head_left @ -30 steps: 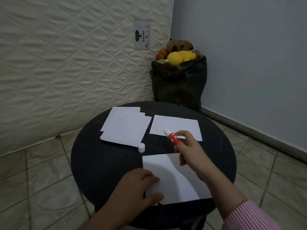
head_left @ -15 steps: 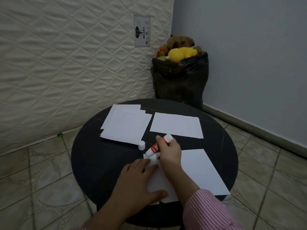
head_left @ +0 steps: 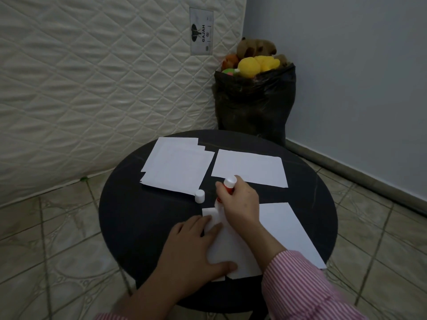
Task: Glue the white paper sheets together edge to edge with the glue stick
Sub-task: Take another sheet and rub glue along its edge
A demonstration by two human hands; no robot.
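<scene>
The glue stick [head_left: 227, 189], gripped in the right hand [head_left: 239, 203], touches the near white sheet [head_left: 284, 229] on the round black table [head_left: 129, 218]. The left hand [head_left: 194, 248] presses flat on that sheet. One cap [head_left: 199, 196], one far sheet [head_left: 249, 168] and one stack [head_left: 176, 167] lie beyond; tiled floor, mattress [head_left: 92, 77] and toy-filled bag [head_left: 254, 102] surround.

glue stick [head_left: 228, 186] tip hidden behind right hand [head_left: 240, 204], mattress label [head_left: 201, 32] blurred

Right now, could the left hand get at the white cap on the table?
Probably yes. The cap stands alone just beyond the left hand, nothing between them, though that hand is pressing down the paper.
</scene>
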